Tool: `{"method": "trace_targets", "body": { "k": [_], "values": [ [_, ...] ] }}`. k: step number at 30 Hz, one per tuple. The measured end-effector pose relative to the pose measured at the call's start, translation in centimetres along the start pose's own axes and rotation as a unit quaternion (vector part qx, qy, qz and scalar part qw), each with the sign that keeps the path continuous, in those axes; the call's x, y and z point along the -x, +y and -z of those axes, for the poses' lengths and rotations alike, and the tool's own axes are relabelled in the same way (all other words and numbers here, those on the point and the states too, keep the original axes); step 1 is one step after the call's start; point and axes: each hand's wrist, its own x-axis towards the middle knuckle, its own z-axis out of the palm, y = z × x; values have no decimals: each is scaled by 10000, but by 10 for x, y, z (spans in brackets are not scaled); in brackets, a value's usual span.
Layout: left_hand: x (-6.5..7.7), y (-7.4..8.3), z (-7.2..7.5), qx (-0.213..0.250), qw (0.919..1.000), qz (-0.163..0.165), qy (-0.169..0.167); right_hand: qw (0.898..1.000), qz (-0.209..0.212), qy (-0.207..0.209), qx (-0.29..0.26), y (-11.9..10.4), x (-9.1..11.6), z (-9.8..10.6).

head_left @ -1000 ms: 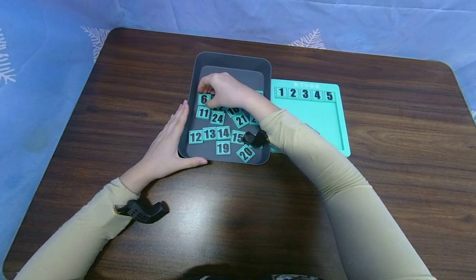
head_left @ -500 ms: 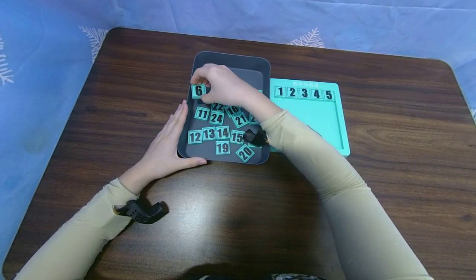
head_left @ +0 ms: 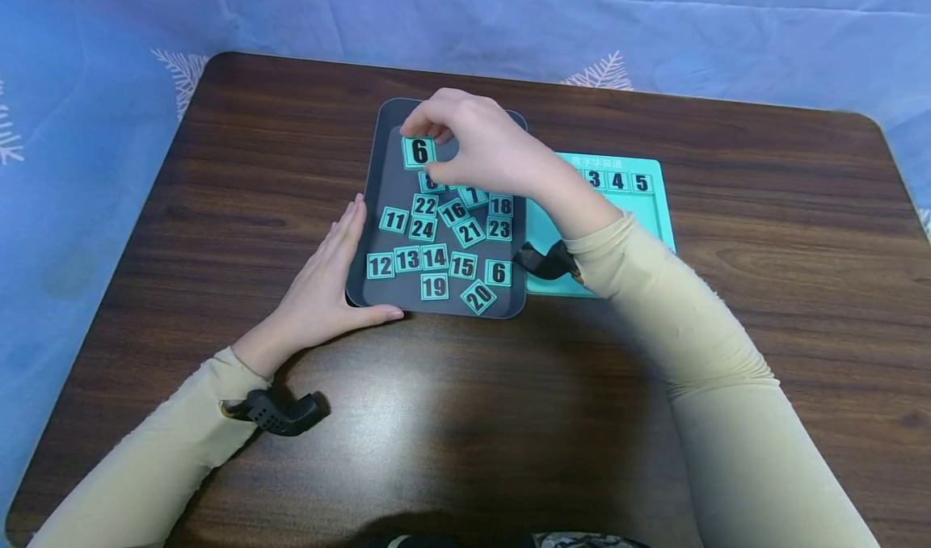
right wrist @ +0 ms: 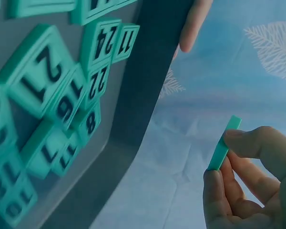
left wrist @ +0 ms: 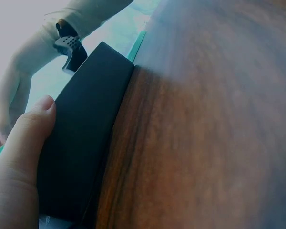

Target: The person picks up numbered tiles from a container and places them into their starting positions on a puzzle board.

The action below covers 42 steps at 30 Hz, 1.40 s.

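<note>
My right hand [head_left: 483, 144] pinches a green number tile marked 6 [head_left: 419, 152] between thumb and fingers, over the back of a dark grey tray [head_left: 371, 176]. In the right wrist view that tile [right wrist: 220, 150] is seen edge-on, raised above the tray's rim. My left hand [head_left: 313, 293] rests at the tray's front left corner, fingers straight along the left side and thumb along the front wall. In the left wrist view the thumb [left wrist: 31, 129] lies against the tray's outer wall [left wrist: 86, 119]. Several loose number tiles, such as 13 [head_left: 409, 259] and 20 [head_left: 478, 297], lie inside.
Right of the tray lies a turquoise puzzle board [head_left: 556, 277], with tiles 3, 4 and 5 [head_left: 642, 183] showing in its top row. My right forearm covers part of it. All stands on a dark wooden table [head_left: 785, 305], with a blue snowflake cloth [head_left: 691, 31] behind.
My right hand has picked tile 6 up from the tray's left side, then carried it up, back and to the right. The left hand has stayed at the tray's corner.
</note>
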Motion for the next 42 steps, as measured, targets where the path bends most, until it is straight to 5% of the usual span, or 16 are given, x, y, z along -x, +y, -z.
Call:
{"method": "trace_targets", "body": {
  "k": [20, 42],
  "values": [
    [-1, 0, -1, -42, 10000, 41, -9, 9913, -1168, 600, 21, 53, 78, 30],
    [0, 0, 0, -41, 10000, 44, -48, 9796, -1906, 233, -590, 98, 106, 10]
  ]
}}
